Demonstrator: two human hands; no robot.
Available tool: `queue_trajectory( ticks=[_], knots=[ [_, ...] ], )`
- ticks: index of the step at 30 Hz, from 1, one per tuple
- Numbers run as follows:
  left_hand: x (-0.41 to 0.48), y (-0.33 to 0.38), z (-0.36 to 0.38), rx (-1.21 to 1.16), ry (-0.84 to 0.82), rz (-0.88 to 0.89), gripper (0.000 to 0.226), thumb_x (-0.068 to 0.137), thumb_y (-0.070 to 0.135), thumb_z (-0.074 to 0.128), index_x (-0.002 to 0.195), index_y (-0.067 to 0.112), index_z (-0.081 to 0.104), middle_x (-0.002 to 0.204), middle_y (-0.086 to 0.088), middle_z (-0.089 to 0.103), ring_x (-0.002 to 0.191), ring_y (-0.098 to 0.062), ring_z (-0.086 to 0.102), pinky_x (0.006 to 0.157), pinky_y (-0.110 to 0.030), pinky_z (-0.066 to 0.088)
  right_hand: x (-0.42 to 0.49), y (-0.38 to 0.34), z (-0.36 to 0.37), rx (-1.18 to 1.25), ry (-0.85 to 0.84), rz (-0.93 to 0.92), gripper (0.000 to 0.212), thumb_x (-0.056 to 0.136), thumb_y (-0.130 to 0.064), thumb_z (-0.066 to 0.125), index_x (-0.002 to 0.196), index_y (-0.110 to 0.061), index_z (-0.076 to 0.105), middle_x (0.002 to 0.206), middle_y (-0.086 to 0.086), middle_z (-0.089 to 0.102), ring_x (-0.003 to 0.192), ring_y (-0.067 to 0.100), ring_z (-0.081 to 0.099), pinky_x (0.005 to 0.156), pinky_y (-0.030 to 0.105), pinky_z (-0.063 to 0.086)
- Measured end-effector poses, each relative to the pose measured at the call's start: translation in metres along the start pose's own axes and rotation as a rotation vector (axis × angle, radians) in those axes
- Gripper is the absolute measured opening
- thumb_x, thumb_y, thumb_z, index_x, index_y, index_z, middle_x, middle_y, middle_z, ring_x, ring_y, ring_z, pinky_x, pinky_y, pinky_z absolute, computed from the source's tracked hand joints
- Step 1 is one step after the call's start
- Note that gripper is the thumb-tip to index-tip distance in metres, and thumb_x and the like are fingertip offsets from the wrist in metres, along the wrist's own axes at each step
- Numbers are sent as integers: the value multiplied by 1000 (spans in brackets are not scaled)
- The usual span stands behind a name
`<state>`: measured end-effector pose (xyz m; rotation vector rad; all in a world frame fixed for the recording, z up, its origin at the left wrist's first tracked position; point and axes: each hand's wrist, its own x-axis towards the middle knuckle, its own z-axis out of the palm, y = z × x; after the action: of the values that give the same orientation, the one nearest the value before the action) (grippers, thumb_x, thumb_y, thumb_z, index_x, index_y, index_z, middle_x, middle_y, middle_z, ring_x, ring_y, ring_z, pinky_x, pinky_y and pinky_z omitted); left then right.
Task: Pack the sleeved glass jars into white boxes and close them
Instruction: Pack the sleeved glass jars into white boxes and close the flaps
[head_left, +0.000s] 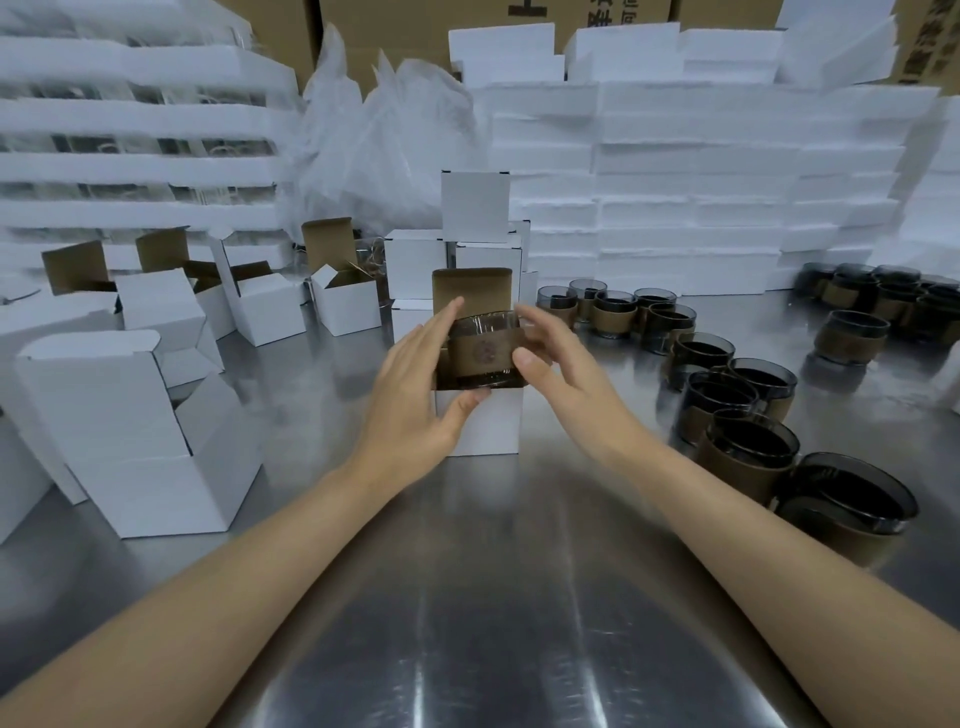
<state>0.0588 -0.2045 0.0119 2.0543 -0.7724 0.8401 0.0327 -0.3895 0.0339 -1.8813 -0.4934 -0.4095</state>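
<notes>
Head view: both hands hold a sleeved glass jar (480, 349) at the mouth of an open white box (480, 423) (its brown-lined lid flap stands up behind). Left hand (423, 379) cups one side with its thumb under the base; right hand (553, 353) pinches the other.

Left hand (421, 384): fingers straight toward 1 o'clock, thumb hooked under at 3 o'clock.
Right hand (558, 358): fingers spread toward 11 o'clock, thumb at 9 o'clock.
Forearms: bare, converging toward 12 o'clock.
</notes>
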Motion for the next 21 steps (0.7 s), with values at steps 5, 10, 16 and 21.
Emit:
queue_trajectory(
  ticks=[5,10,16,21],
  knots=[
    [1,3,0,28,5,31,73,87,37,61,150,17,30,147,12,36,137,-11,34,112,-27,25,-4,-6,-2,-267,28,-267,67,84,-27,62,141,-40,29,140,-13,39,133,2,29,113,29,20],
    [2,4,0,81,11,160,74,85,21,63,147,9,26,150,1,34,138,-20,35,112,-42,30,-1,-4,1,-510,35,-383,64,80,-34,62,140,-32,42,139,-7,39,127,11,36,111,29,16],
    [1,9,-1,8,14,106,79,84,25,64,151,13,23,148,13,33,137,-5,32,109,-45,36,3,-4,-1,-522,107,-393,64,71,-20,70,132,-27,51,123,-5,50,120,11,45,106,27,21],
    [2,10,-4,-120,6,-95,98,74,38,79,152,32,19,141,13,45,126,-16,49,108,-41,38,1,-4,-1,-269,127,-379,61,65,3,72,121,-7,48,120,3,49,111,8,52,101,21,40]
  ],
)
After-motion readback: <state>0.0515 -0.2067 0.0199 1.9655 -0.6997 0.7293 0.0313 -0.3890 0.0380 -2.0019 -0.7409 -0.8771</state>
